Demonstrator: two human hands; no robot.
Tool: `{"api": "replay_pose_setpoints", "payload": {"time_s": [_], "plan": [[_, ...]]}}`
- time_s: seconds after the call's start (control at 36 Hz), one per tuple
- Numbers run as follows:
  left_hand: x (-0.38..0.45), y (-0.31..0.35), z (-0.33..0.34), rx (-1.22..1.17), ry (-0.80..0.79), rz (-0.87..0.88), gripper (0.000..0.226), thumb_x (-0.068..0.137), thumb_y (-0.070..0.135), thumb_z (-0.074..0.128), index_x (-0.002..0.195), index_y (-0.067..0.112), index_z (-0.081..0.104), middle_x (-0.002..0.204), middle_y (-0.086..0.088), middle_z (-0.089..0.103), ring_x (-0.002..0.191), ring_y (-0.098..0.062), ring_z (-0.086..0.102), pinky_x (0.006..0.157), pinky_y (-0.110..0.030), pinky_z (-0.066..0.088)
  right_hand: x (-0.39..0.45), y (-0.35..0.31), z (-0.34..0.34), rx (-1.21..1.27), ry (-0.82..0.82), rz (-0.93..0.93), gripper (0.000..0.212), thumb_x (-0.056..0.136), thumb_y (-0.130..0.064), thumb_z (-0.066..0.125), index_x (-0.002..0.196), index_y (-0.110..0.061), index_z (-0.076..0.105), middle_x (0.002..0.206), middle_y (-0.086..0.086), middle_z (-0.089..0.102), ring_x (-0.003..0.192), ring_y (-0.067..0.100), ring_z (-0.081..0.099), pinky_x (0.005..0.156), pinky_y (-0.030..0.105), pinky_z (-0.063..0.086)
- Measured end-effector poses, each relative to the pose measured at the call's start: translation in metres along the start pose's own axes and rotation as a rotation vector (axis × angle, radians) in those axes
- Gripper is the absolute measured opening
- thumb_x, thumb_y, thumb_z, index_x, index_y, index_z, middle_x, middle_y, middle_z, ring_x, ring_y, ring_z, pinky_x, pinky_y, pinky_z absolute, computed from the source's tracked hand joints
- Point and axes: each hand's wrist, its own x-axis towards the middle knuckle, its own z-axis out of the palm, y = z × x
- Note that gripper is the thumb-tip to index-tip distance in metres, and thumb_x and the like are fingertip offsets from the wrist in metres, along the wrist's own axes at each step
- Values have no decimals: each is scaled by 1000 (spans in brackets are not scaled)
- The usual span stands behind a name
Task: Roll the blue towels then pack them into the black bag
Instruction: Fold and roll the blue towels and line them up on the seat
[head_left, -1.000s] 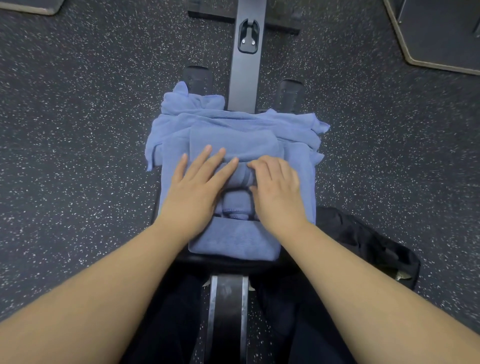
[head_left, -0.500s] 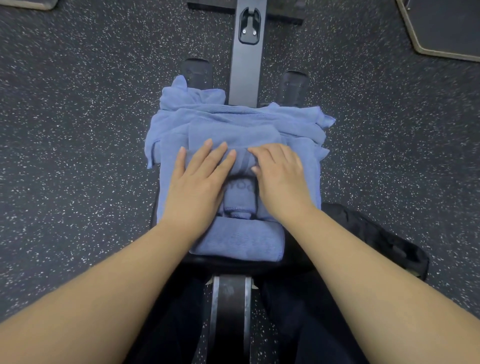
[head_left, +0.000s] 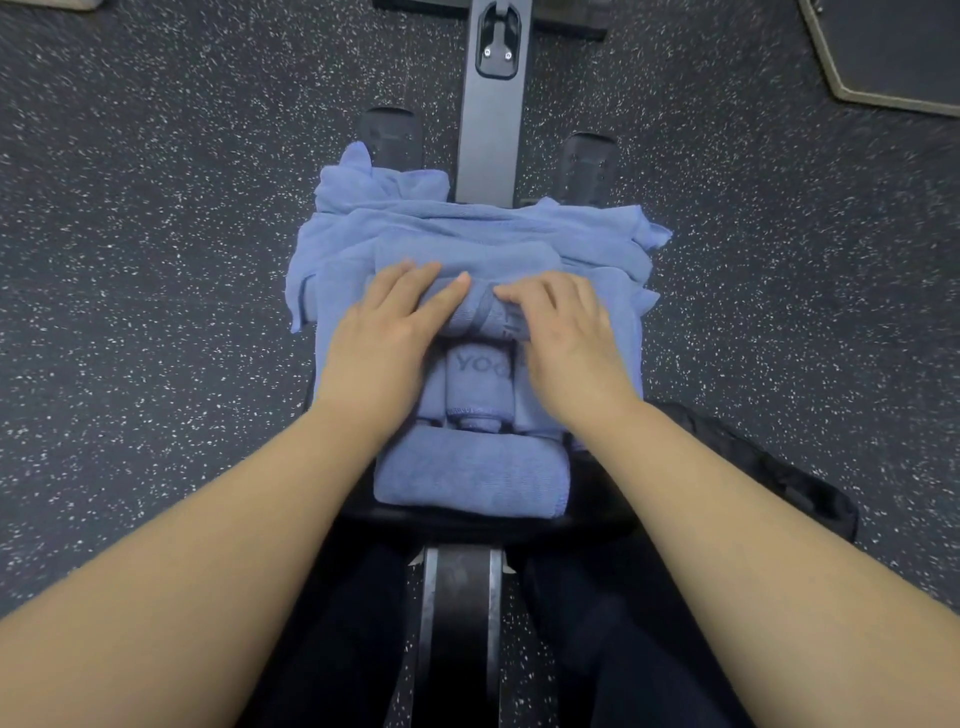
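Left hand (head_left: 382, 335) and right hand (head_left: 563, 332) lie palm-down on the towel roll (head_left: 480, 312) — fingers nearly straight, slightly spread, tips on its far edge. Roll lies crosswise atop the blue towel pile (head_left: 467, 234); black bag (head_left: 769, 467) sits right of the pile.

- Black padded bench seat (head_left: 483, 519) is what's carrying everything, only its near edge shows under the cloth.
- Sitting right on it: a pile of blue towels (head_left: 467, 234), loose and crumpled at the far end, hanging over both sides a bit.
- At the near edge there's a neatly rolled blue towel (head_left: 470, 473) lying crosswise.
- Under it all, dark speckled rubber floor (head_left: 156, 260).
- The bench's grey metal rail (head_left: 491, 130) runs away across that floor.
- A black bag (head_left: 779, 478) sits on the floor just right of the seat.
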Motion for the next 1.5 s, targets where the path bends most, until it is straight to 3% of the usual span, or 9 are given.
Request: {"api": "replay_pose_setpoints", "payload": {"time_s": [0.19, 0.33, 0.5, 0.61, 0.81, 0.92, 1.08, 1.28, 1.5], "plan": [[-5, -6, -15, -54, -16, 75, 61, 74, -1, 43, 131, 13, 57, 124, -16, 59, 110, -35, 50, 87, -48, 50, -6, -10, -14, -8, -73, -24, 49, 77, -17, 27, 111, -10, 62, 97, 13, 56, 91, 34, 49, 70, 43, 47], [-16, -7, -24, -56, -109, 156, 65, 67, -7, 48, 128, 10, 59, 122, -15, 61, 104, -38, 57, 85, -50, 52, -20, -11, -28, -20, -222, -38, 40, 75, 4, 55, 114, -7, 60, 103, 14, 55, 96, 37, 48, 79, 50, 46], [-35, 3, -33, -105, -116, 198, 53, 73, -3, 54, 124, 8, 63, 121, -15, 63, 103, -34, 62, 94, -33, 39, -35, -13, -47, -117, -349, -49, 43, 77, -5, 63, 119, -12, 55, 110, 9, 52, 106, 32, 45, 85, 49, 40], [-43, 10, -41, -175, -104, 234, 38, 86, 10, 48, 121, 12, 63, 109, -14, 61, 94, -22, 57, 84, -12, 33, -48, -14, -51, -108, -338, -84, 38, 73, -7, 70, 110, -11, 59, 101, 9, 55, 96, 34, 51, 77, 49, 44], [-47, 4, -45, -244, -215, 179, 49, 76, 3, 52, 121, 22, 58, 111, -2, 56, 94, -13, 53, 76, -17, 39, -51, -13, -52, -94, -322, -63, 37, 81, -16, 71, 116, -15, 59, 110, 4, 58, 107, 29, 51, 86, 45, 41], [-45, 7, -44, -195, -233, 88, 45, 76, 2, 56, 115, 24, 55, 112, 0, 58, 98, -23, 56, 79, -28, 42, -48, -10, -49, -41, -325, -1, 37, 87, -22, 66, 123, -19, 58, 118, -1, 58, 116, 22, 46, 96, 39, 35], [-43, 12, -40, -68, -163, 98, 39, 72, 13, 48, 106, 31, 42, 105, 0, 63, 96, -30, 60, 79, -38, 38, -43, -7, -37, -120, -219, 32, 23, 94, -21, 56, 115, -18, 63, 114, 5, 50, 106, 25, 41, 89, 36, 30], [-45, 15, -35, -36, -177, 124, 41, 73, 28, 40, 113, 21, 47, 131, -1, 56, 129, -23, 43, 103, -43, 26, -32, -14, -28, -160, -205, 73, 25, 99, -24, 44, 116, -18, 61, 112, 7, 45, 104, 27, 38, 83, 32, 19], [-40, 31, -36, -10, -245, 177, 57, 77, 24, 37, 129, 9, 55, 138, -8, 53, 129, -26, 49, 107, -40, 19, -22, -14, -19, -255, -134, 103, 21, 98, -22, 47, 107, -13, 64, 110, 11, 47, 104, 30, 41, 78, 33, 14]]}}
